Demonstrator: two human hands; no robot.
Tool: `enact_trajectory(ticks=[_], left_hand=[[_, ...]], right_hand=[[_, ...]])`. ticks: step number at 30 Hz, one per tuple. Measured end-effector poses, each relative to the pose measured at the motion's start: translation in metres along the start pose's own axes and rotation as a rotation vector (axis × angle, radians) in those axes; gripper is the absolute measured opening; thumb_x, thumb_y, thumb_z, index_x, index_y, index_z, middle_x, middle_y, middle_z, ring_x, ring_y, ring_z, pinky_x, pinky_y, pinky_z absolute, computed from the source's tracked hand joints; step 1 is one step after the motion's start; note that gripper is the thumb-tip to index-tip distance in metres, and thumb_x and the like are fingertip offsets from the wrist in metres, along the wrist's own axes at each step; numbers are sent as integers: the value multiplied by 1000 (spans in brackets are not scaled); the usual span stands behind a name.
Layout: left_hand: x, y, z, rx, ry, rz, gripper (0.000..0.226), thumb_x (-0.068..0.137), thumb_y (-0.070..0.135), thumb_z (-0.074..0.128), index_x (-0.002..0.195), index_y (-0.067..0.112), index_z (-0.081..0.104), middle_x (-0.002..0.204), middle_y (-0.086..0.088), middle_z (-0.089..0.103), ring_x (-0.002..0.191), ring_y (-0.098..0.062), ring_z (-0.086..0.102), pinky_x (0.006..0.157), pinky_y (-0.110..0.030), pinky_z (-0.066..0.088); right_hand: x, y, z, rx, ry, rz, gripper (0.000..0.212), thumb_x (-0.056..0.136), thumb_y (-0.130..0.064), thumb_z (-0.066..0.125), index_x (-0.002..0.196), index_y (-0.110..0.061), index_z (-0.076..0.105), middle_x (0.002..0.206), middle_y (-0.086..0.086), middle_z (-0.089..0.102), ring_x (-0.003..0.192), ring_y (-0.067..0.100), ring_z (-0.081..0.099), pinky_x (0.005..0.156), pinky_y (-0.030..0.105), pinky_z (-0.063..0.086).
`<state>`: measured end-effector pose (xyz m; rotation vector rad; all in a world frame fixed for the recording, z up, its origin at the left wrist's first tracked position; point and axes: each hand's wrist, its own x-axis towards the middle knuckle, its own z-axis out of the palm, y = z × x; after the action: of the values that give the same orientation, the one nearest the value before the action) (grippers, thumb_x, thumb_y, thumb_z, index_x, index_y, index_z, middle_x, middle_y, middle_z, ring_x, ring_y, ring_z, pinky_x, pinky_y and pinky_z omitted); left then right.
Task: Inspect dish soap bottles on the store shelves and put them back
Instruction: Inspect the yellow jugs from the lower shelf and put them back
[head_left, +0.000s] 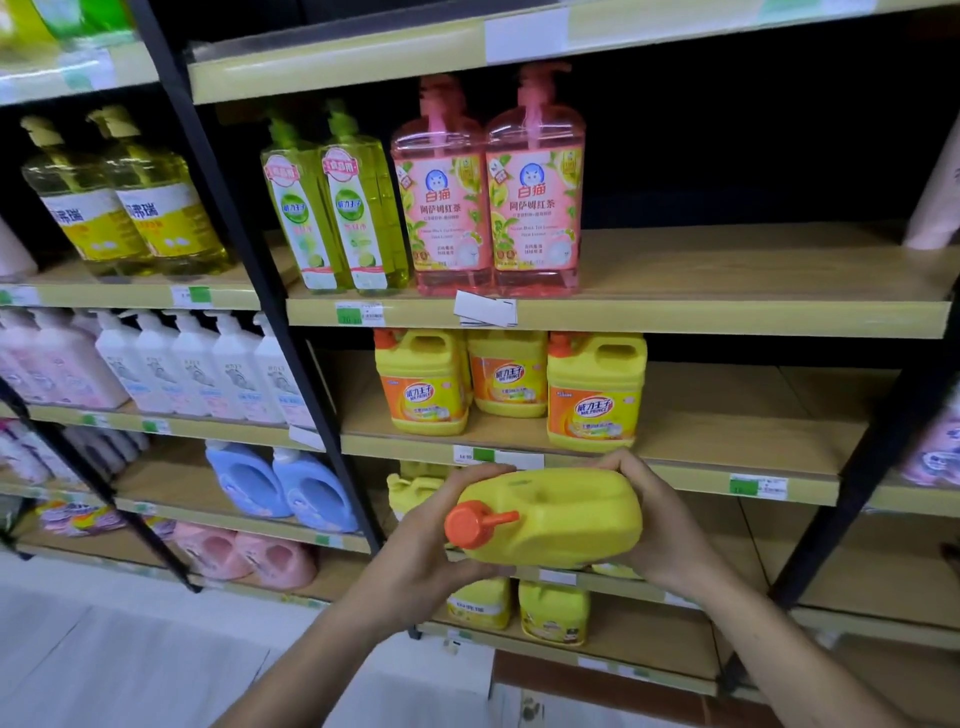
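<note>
I hold a yellow dish soap jug (561, 519) with an orange cap, tipped on its side, cap pointing left toward me. My left hand (421, 551) grips its cap end from below and the left. My right hand (660, 525) wraps its base end on the right. The jug hovers in front of the shelf edge (675, 470), below three matching yellow jugs (595, 395) with orange labels that stand upright. Two pink pump bottles (488, 192) and two green bottles (337, 218) stand one shelf higher.
Black uprights (249, 270) divide the shelving. The left bay holds yellow bottles (124, 197), white pump bottles (208, 364), blue jugs (280, 483) and pink jugs (244, 556). More yellow jugs (519, 605) sit on lower shelves. Bare wooden shelf board (753, 410) lies right of the yellow jugs.
</note>
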<state>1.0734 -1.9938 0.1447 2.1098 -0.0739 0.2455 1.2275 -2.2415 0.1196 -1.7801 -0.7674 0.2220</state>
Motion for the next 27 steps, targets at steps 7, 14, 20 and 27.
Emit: enact_trajectory(ticks=[7,14,20,27], left_hand=[[4,-15,-1,-9,-12,4,88,82,30,95,153,47,45,144,22,61,132,-4,62,102,-16,52],[35,-37,-33,-82,-12,-43,81,78,44,97,147,45,54,140,12,67,134,-15,63,107,-46,56],[96,-52,-50,-120,-361,-84,84,85,27,95,153,46,50,151,15,61,142,-7,57,116,-35,51],[223,-74,-42,688,-91,26,77,89,-3,60,162,7,37,164,-19,34,153,-38,29,124,-43,29]], right_hand=[[4,23,10,-15,-92,-16,65,47,-50,106,94,-36,64,98,-6,71,87,16,67,64,51,61],[26,19,33,-23,-36,20,94,52,-51,105,129,-51,52,125,-20,72,116,1,69,95,43,60],[40,26,31,118,119,127,104,35,-58,107,128,-39,65,120,-13,79,111,6,75,86,19,59],[17,60,28,160,278,317,98,40,-16,111,126,-30,65,113,-13,81,99,4,78,75,14,59]])
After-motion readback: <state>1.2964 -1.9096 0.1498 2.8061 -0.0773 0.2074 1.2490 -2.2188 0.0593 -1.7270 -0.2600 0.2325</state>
